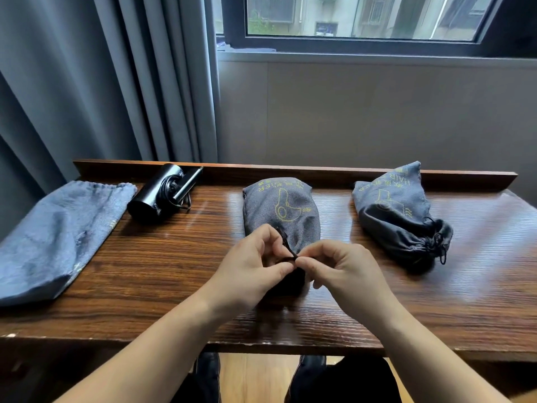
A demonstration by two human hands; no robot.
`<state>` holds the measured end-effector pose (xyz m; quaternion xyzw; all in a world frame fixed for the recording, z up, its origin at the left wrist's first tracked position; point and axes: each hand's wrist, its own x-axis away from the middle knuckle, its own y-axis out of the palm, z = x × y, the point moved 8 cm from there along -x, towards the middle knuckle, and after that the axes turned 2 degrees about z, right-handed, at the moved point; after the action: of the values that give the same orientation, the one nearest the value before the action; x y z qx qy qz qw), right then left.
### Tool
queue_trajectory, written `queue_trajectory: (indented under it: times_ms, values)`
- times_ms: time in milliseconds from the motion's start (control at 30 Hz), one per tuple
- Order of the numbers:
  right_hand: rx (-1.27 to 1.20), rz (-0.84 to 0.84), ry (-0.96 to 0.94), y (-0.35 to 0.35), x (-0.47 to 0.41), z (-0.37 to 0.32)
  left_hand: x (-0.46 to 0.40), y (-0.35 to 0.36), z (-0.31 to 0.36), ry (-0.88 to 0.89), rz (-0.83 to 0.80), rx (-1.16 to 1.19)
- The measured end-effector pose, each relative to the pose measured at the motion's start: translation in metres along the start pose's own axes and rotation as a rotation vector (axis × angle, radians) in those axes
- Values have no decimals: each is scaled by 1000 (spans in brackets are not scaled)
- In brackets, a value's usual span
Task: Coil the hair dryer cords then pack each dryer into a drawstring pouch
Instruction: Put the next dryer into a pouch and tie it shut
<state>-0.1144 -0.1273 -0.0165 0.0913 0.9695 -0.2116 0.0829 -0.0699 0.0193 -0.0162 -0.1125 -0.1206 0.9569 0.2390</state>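
1. both hands, left hand (252,257) and right hand (340,266), pinch black drawstring (287,248) to cinch middle pouch (280,207), already stuffed.
2. left of grip: coiled black hair dryer (159,193), flat empty pouch (55,234) awaiting.
3. right of grip: tied pouch (398,210), done.

Just the one view here, from the cam on your head, so there's no second angle to compare overlap with. It's looking forward and tilted down across the wooden surface (377,309), which fills the middle band of the picture edge to edge. Your forearms come in from the bottom corners, and your left hand (250,269) and right hand (343,267) meet close to dead center, pretty near the lens. The lens is wide: the surface edges bow, and the top still catches the window (360,18) and the curtain (110,82) on the left. Below the near edge you can see down to the floor (255,379) and your shoes.
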Motion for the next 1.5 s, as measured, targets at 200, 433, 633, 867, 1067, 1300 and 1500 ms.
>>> queue_trajectory:
  times_ms: [200,433,633,867,1067,1300,1500]
  values:
    - [-135,34,40,1,3,1,3,-3,4,46,132,26]
    - [70,162,-141,-5,8,-12,7,-5,9,133,225,40]
    - [-26,161,-102,-3,8,-11,17,-8,17,244,301,-53]
    - [-123,133,-33,1,10,-11,23,-9,13,275,366,23]
    - [-162,109,4,4,11,-13,31,-11,21,382,423,-179]
    - [-162,76,35,10,13,-11,33,-11,37,554,408,-385]
    - [-252,22,102,13,12,-9,40,-1,48,788,344,-713]
